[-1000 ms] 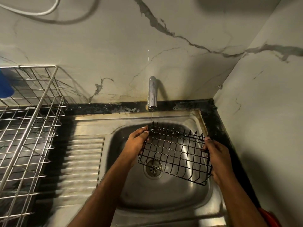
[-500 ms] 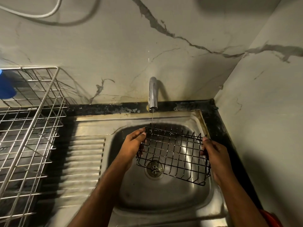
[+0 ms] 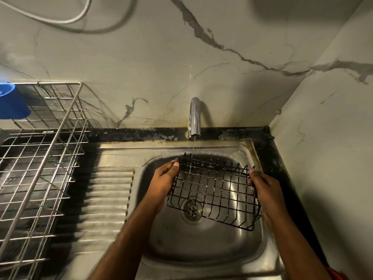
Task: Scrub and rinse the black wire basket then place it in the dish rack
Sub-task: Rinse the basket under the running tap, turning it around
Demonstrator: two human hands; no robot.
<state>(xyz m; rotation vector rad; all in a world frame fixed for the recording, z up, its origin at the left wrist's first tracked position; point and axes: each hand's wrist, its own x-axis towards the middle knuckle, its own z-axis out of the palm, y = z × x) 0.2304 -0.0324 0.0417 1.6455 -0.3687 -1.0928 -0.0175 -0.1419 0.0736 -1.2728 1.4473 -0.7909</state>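
**Basket under the running tap**

Both hands hold the black wire basket (image 3: 214,191) above the steel sink (image 3: 201,247): the left hand (image 3: 163,184) clasps its 9 o'clock edge, the right hand (image 3: 264,190) its 3 o'clock edge. A thin stream from the tap (image 3: 194,118) strikes the basket's far-left corner. The dish rack (image 3: 40,158) stands on the bench at 9 o'clock, a blue cup (image 3: 12,102) at its far end.

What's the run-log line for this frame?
phase: rinse | both hands hold black wire basket under thin tap stream | silver wire dish rack: not yet
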